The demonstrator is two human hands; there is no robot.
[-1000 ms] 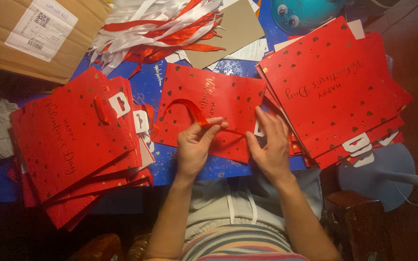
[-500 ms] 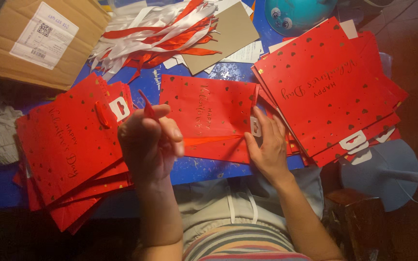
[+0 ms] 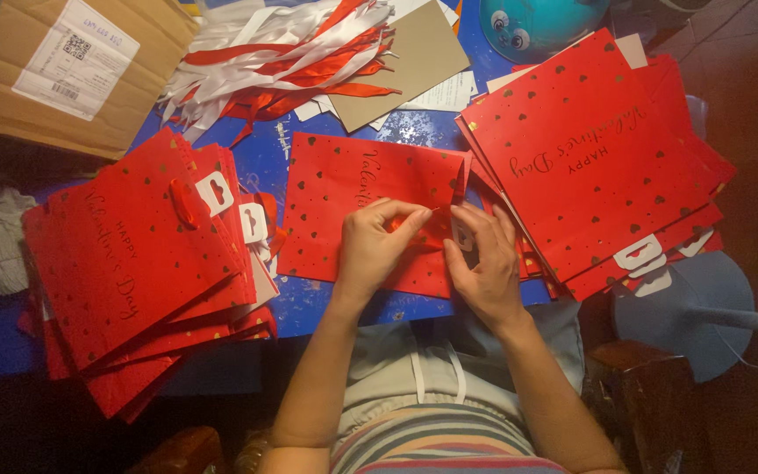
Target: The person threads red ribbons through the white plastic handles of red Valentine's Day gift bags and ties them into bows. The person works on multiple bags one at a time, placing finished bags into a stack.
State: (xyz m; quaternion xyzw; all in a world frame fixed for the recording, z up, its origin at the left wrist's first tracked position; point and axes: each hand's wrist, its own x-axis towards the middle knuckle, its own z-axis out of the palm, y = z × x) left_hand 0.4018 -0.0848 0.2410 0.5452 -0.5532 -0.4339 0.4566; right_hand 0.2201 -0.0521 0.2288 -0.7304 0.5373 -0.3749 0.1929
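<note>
Two hands meet on a flat red gift bag (image 3: pixel 353 197) lying on the blue table (image 3: pixel 265 158). Left hand (image 3: pixel 375 241) and right hand (image 3: pixel 484 263) each pinch a red ribbon (image 3: pixel 423 221) at the bag's right edge. Left of this bag sits a stack of red bags (image 3: pixel 125 272); right of it, another stack (image 3: pixel 589 158); beyond it, loose ribbons (image 3: pixel 282 53).

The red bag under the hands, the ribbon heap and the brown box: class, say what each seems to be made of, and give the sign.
Red bag: probably matt paper or thin card with shiny gold hearts; it lies flat and creased. Ribbon heap: likely satin fabric, from its glossy, limp red and white strands. Brown box: cardboard, dull brown with folded flaps.
</note>
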